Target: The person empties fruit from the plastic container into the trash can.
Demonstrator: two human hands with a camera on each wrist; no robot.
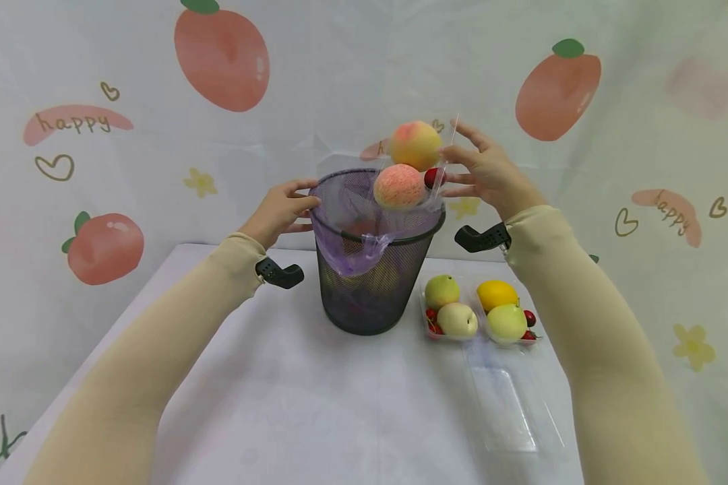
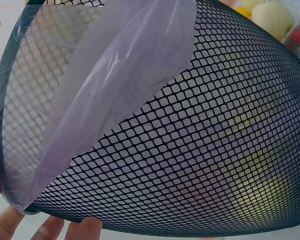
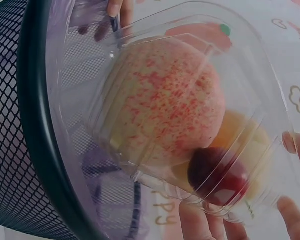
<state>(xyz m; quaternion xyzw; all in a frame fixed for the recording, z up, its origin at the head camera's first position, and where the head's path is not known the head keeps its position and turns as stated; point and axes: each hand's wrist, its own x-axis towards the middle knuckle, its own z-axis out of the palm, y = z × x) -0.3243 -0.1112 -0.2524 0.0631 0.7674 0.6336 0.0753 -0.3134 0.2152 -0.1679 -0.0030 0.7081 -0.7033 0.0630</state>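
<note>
My left hand (image 1: 282,212) grips the left rim of a black mesh wastebasket (image 1: 370,306) lined with a purple plastic bag (image 1: 354,259). Above the basket's right side, my right hand (image 1: 491,172) holds a clear plastic container (image 3: 255,55), fingers and thumb at its edges. This container is tipped steeply toward the opening. In it are a yellow-orange peach (image 1: 416,143), a pink speckled peach (image 1: 398,186) and a dark red cherry (image 1: 435,178). Through the mesh in the left wrist view, blurred yellowish shapes (image 2: 265,197) show inside the basket.
Right of the basket, two clear containers stand on the white table (image 1: 279,404). One holds a green pear (image 1: 441,291), a pale round fruit (image 1: 458,320) and cherries; the other a lemon (image 1: 496,295), a yellow-green fruit (image 1: 507,323) and cherries. A clear lid (image 1: 503,404) lies in front.
</note>
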